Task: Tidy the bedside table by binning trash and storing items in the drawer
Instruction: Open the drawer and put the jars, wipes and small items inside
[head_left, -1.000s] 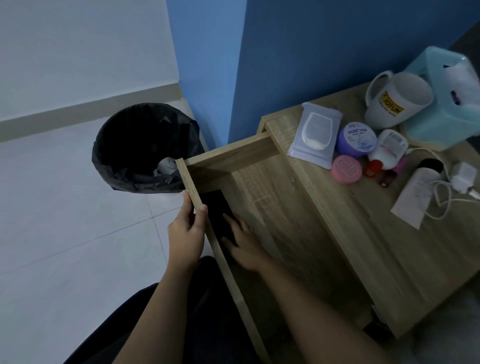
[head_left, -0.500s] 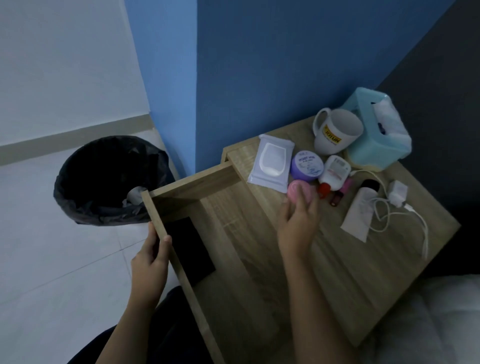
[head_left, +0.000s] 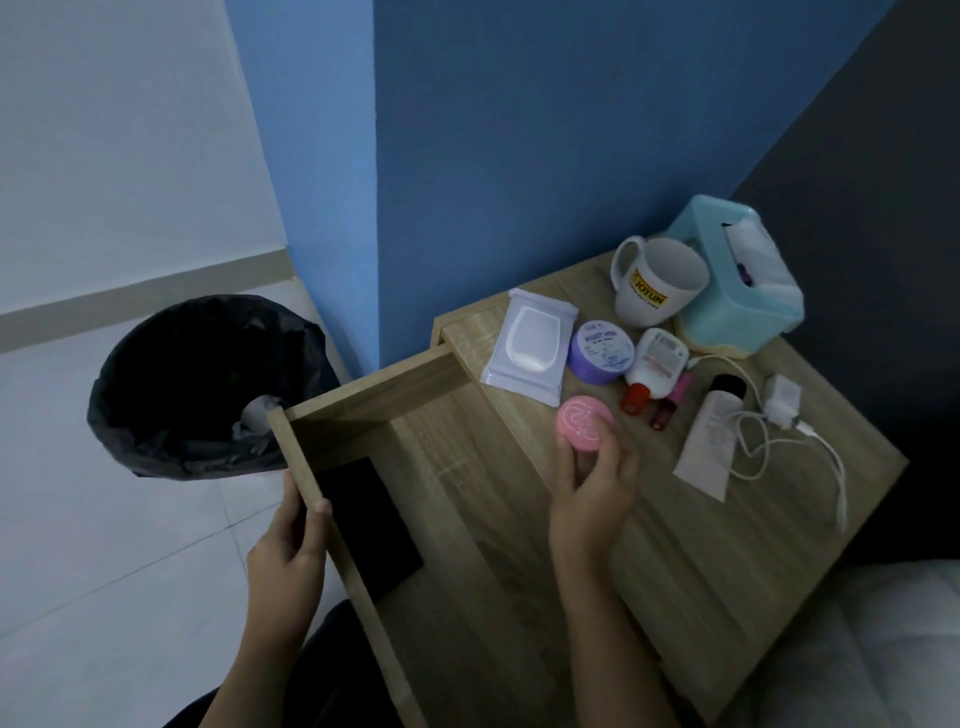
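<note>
While the left hand (head_left: 283, 556) curls its fingers over the drawer front (head_left: 311, 467), the right hand (head_left: 592, 499) pinches the pink jar (head_left: 584, 423) by its sides at the tabletop (head_left: 727, 545) edge. Looks light, rigid, kinda slick, so a side grip seems right.

Open drawer (head_left: 374, 395): bare floor to the right of the dark flat item (head_left: 363, 519). Bench (head_left: 727, 571): near half bare; far half crowded by wipes pack (head_left: 530, 353), purple jar (head_left: 600, 351), mug (head_left: 657, 283), tissue box (head_left: 737, 301) and charger (head_left: 782, 402).
</note>
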